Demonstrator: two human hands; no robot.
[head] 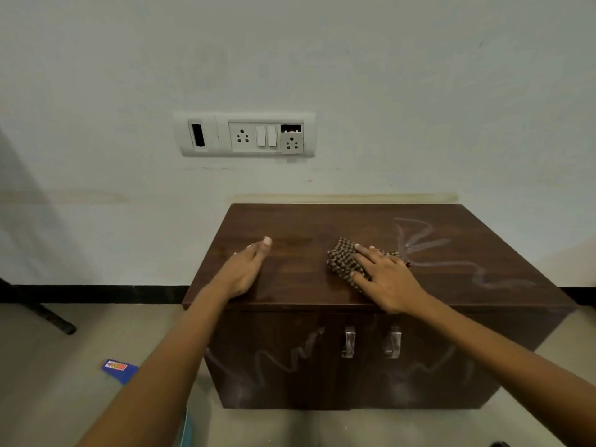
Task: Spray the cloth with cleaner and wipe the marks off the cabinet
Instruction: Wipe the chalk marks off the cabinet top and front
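The brown-and-cream checked cloth (342,262) is lying bunched on top of the dark brown wooden cabinet (309,221), near the middle. The right hand (387,282) is pressing it down with spread, straight fingers. Pale scribbled marks (419,243) are showing just to its right and across the front doors. The left hand (245,272) is resting flat, fingers extended, on the top's left part. Both doors are sitting closed behind their metal handles (350,343), hiding any contents. A blue card (118,369) is lying on the floor.

Off-white wall (387,75) marked w/ faint stains, switch & socket panel (245,135) set into it, black skirting (96,293) run along btm, beige floor (64,398) dimly lit, blue card (119,369) left on floor, dark leg (48,317) seen at left
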